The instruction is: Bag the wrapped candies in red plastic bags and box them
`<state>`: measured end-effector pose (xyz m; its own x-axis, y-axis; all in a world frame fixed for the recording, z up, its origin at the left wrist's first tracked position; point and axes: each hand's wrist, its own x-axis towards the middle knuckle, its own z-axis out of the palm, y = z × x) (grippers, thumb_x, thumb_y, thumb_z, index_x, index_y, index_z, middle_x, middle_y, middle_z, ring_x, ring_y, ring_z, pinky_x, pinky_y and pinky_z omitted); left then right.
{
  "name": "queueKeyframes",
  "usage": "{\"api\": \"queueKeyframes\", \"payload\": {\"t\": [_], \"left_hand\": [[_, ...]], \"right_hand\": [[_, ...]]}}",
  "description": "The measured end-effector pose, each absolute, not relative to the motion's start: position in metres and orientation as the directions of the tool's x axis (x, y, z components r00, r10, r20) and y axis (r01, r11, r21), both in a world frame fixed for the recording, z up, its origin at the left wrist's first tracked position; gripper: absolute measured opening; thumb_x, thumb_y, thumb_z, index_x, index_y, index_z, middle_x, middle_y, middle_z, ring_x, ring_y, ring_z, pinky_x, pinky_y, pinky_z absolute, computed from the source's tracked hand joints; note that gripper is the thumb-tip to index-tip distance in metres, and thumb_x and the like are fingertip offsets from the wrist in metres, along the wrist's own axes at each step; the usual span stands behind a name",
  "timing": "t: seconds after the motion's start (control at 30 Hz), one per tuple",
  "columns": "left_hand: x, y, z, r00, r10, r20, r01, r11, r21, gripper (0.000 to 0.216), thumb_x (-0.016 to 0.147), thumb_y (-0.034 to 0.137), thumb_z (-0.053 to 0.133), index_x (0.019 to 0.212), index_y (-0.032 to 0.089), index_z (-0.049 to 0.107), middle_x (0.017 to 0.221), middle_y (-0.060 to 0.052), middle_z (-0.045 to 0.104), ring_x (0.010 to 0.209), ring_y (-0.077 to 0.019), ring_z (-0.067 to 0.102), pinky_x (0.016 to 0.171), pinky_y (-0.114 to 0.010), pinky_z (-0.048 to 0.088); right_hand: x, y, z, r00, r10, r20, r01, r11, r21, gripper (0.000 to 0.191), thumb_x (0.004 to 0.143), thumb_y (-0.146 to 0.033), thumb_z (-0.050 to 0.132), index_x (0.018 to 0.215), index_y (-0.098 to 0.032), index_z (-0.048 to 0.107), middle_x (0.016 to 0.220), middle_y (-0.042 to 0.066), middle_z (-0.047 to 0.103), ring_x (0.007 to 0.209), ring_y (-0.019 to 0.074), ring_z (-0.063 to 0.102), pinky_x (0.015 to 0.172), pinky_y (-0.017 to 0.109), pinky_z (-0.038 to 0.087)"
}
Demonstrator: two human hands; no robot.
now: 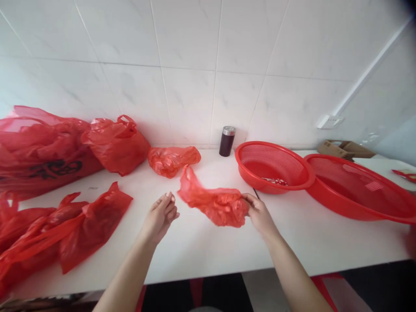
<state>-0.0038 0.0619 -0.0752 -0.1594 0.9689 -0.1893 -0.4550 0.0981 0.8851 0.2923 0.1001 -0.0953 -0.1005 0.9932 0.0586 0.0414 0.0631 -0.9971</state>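
A crumpled red plastic bag (224,206) hangs over the white table, its loose end trailing to the left. My right hand (260,212) grips the bag's right end between thumb and fingers. To the left of the bag, and apart from it, my left hand (163,214) is closed with the fingers curled and the thumb pressed against them. Whatever it might hold is hidden. A smaller crumpled red plastic bag (172,159) lies just behind, near the wall.
Red plastic baskets, one round (274,186) with small red-and-white pieces inside and one larger (351,208), stand at right. A dark tumbler (226,142) is by the wall. Full red bags (117,145) and flatter ones (94,225) cover the left. A cardboard box (344,148) sits far right.
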Motion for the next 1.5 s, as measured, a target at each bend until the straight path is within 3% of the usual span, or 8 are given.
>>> {"api": "queueKeyframes", "payload": {"t": [0.17, 0.33, 0.5, 0.77, 0.93, 1.23, 1.37, 1.5], "left_hand": [[-0.001, 0.047, -0.078, -0.41, 0.91, -0.054, -0.262, -0.061, 0.963, 0.036, 0.078, 0.053, 0.066, 0.076, 0.021, 0.05, 0.066, 0.007, 0.047, 0.061, -0.0082, 0.05, 0.069, -0.024, 0.054], [0.045, 0.043, -0.073, -0.059, 0.986, -0.157, -0.052, 0.154, 0.987, 0.068, 0.072, 0.051, 0.072, 0.127, 0.029, 0.041, 0.11, -0.008, 0.061, 0.081, -0.0199, 0.065, 0.064, -0.033, 0.056], [0.045, 0.05, -0.085, -0.024, 0.966, -0.256, -0.155, 0.249, 0.956, 0.043, 0.078, 0.054, 0.064, 0.1, 0.017, 0.063, 0.087, -0.008, 0.069, 0.075, -0.0215, 0.066, 0.064, -0.032, 0.054], [-0.009, 0.027, -0.107, -0.158, 0.919, -0.361, -0.398, 0.276, 0.875, 0.015, 0.078, 0.03, 0.058, 0.084, 0.017, 0.064, 0.083, -0.007, 0.073, 0.08, -0.0234, 0.071, 0.074, -0.037, 0.057], [0.018, 0.006, -0.108, -0.086, 0.92, -0.381, -0.455, 0.304, 0.837, 0.018, 0.084, 0.027, 0.055, 0.098, 0.018, 0.063, 0.088, -0.005, 0.074, 0.074, -0.02, 0.072, 0.078, -0.038, 0.058], [0.001, -0.008, -0.124, -0.288, 0.881, -0.376, -0.453, 0.221, 0.864, 0.016, 0.073, 0.017, 0.057, 0.089, 0.019, 0.057, 0.096, -0.009, 0.071, 0.083, -0.0224, 0.071, 0.083, -0.042, 0.057], [-0.014, -0.02, -0.117, -0.504, 0.824, -0.258, -0.356, 0.074, 0.931, 0.028, 0.071, 0.015, 0.058, 0.097, 0.026, 0.051, 0.132, -0.006, 0.056, 0.114, -0.0225, 0.06, 0.097, -0.04, 0.049], [0.037, -0.052, -0.09, -0.522, 0.737, 0.429, 0.353, -0.272, 0.895, 0.03, 0.075, 0.027, 0.066, 0.103, 0.031, 0.058, 0.154, 0.001, 0.033, 0.144, -0.0309, 0.026, 0.116, -0.051, 0.024]], "right_hand": [[0.305, 0.102, -0.107, 0.02, 0.993, 0.112, 0.066, 0.111, -0.992, 0.027, 0.081, -0.038, 0.059, 0.097, -0.017, 0.063, 0.094, 0.008, 0.069, 0.078, 0.0203, 0.064, 0.07, 0.033, 0.053], [0.257, 0.06, -0.099, -0.151, 0.932, 0.328, 0.289, 0.359, -0.887, 0.018, 0.089, -0.023, 0.045, 0.096, -0.021, 0.061, 0.093, 0.005, 0.067, 0.081, 0.018, 0.062, 0.075, 0.029, 0.049], [0.235, 0.029, -0.11, -0.368, 0.875, 0.315, 0.237, 0.415, -0.878, 0.027, 0.079, -0.008, 0.037, 0.09, -0.021, 0.059, 0.086, 0.002, 0.064, 0.075, 0.015, 0.06, 0.071, 0.026, 0.047], [0.3, 0.042, -0.112, 0.23, 0.941, 0.249, 0.189, 0.208, -0.96, 0.016, 0.076, -0.019, 0.051, 0.091, -0.019, 0.056, 0.09, 0.006, 0.065, 0.085, 0.02, 0.064, 0.079, 0.034, 0.052], [0.261, 0.01, -0.08, -0.059, 0.834, 0.549, 0.409, 0.522, -0.749, 0.023, 0.086, -0.015, 0.044, 0.098, -0.023, 0.061, 0.1, 0.007, 0.066, 0.096, 0.0196, 0.063, 0.087, 0.034, 0.05], [0.253, 0.047, -0.111, -0.419, 0.907, 0.038, 0.876, 0.415, -0.245, 0.038, 0.082, -0.01, 0.052, 0.116, -0.016, 0.067, 0.096, 0.015, 0.073, 0.088, 0.0298, 0.069, 0.075, 0.039, 0.05], [0.272, 0.052, -0.107, -0.453, 0.89, -0.045, 0.876, 0.435, -0.207, 0.058, 0.071, -0.007, 0.06, 0.128, -0.02, 0.061, 0.112, 0.013, 0.071, 0.098, 0.0309, 0.068, 0.081, 0.04, 0.049], [0.266, 0.051, -0.102, -0.444, 0.889, -0.116, 0.885, 0.413, -0.215, 0.073, 0.067, -0.003, 0.06, 0.135, -0.026, 0.055, 0.115, 0.013, 0.069, 0.1, 0.0311, 0.067, 0.085, 0.042, 0.047]]}}
